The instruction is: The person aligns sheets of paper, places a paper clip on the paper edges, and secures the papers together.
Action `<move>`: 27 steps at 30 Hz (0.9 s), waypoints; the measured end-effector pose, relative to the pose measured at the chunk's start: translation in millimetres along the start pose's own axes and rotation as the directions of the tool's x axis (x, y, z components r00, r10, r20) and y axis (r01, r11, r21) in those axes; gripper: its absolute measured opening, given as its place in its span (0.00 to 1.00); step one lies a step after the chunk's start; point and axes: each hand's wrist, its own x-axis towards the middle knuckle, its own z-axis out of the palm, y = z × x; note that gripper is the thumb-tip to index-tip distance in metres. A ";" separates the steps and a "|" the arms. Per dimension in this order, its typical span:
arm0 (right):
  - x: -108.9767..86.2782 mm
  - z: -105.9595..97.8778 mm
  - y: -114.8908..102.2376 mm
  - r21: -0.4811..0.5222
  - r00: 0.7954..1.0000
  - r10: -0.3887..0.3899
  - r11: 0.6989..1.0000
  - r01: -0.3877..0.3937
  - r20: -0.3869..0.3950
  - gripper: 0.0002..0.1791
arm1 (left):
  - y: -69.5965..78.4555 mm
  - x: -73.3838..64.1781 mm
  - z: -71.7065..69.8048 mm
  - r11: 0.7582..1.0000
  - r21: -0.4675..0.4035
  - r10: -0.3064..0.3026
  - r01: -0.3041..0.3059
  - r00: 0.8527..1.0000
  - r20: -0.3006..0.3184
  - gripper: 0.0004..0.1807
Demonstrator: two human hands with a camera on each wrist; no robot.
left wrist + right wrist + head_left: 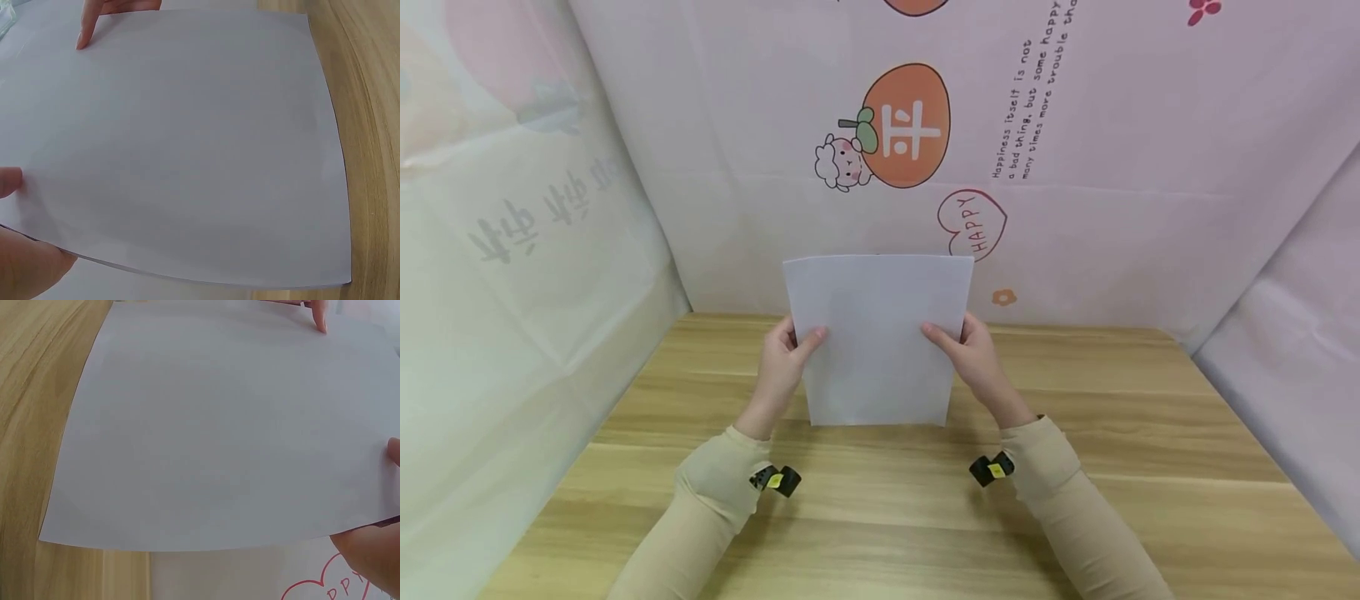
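Both hands hold up a white stack of paper (880,350), blank on the side facing me, near the back of the table. My left hand (781,358) grips its left edge, thumb on the front face and fingers curled behind. On the opposite edge my right hand (977,358) pinches it the same way. In the left wrist view the paper (187,144) fills most of the picture, bowing slightly along its near edge. The right wrist view shows the paper (212,431) with both thumbs on its face. Most fingers are hidden behind it.
The wood-grain table (880,517) extends beneath and around the paper. Behind it hangs a pale printed cloth (737,208) with an orange fruit, a heart and lettering. Further cloth walls close in the left and right sides. A small black camera (992,469) sits at the right wrist.
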 end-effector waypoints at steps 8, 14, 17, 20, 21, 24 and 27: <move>-1.0 2.2 -3.2 0.013 1.000 -0.002 1.000 0.002 -0.007 0.24 | 2.7 -2.4 0.9 1.000 -0.002 -0.008 0.008 1.000 -0.018 0.19; -0.8 2.3 -3.9 0.036 0.999 -0.033 0.999 0.033 -0.018 0.22 | 4.2 -2.1 0.3 1.000 -0.007 0.002 -0.002 1.000 -0.011 0.20; -0.4 2.0 -4.1 0.042 0.999 -0.044 0.998 0.044 -0.021 0.22 | 5.8 -1.9 -0.9 1.000 -0.026 0.007 -0.008 1.000 -0.011 0.19; 0.5 1.3 -5.2 0.048 0.998 -0.050 0.998 0.051 -0.031 0.21 | 8.6 -1.2 -1.8 0.999 -0.048 0.020 -0.021 1.000 -0.011 0.19; 0.8 0.9 -6.1 0.051 0.998 -0.051 0.997 0.052 -0.035 0.21 | 9.4 -0.9 -2.1 0.998 -0.050 0.024 -0.025 1.000 -0.011 0.19; 1.6 -0.1 -9.5 0.053 0.998 -0.048 0.997 0.050 -0.046 0.22 | 12.3 0.2 -2.3 0.998 -0.059 0.035 -0.036 0.999 -0.012 0.20; 2.0 -0.8 -13.2 0.047 0.998 -0.044 0.998 0.046 -0.046 0.22 | 14.4 0.8 -2.2 0.997 -0.068 0.040 -0.041 0.999 -0.018 0.20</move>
